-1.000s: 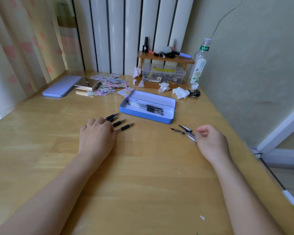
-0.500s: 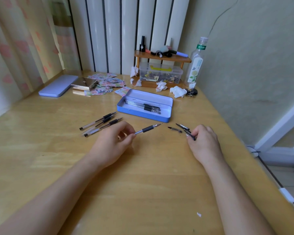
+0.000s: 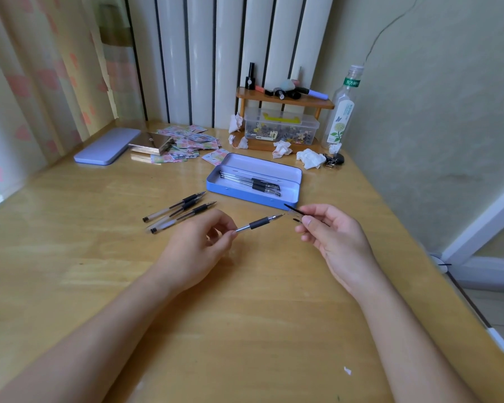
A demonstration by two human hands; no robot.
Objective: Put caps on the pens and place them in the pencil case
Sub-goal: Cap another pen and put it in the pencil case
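Two hands meet mid-desk: the left hand point(image 3: 197, 248) pinches an uncapped pen point(image 3: 259, 223), tip aimed at 2 o'clock toward the cap point(image 3: 296, 210) gripped by the right hand point(image 3: 332, 234), ready for joining. The pencil case point(image 3: 253, 196) lies open at 12 o'clock to receive it; three loose pens point(image 3: 178, 212) wait at 10.

Soft daylight fills the scene and comes from the left, where the curtain point(image 3: 26, 82) glows pale. It puts a wide, pale glare on the wooden table point(image 3: 70, 242) left of the left hand point(image 3: 192, 251), and weak shadows lie under both hands. The right hand point(image 3: 332, 237) is sharp, but the cap point(image 3: 296, 211) in its fingers is a little blurred. Toward the edges the wide lens bends lines, and the radiator point(image 3: 230, 53) leans outward at the top.
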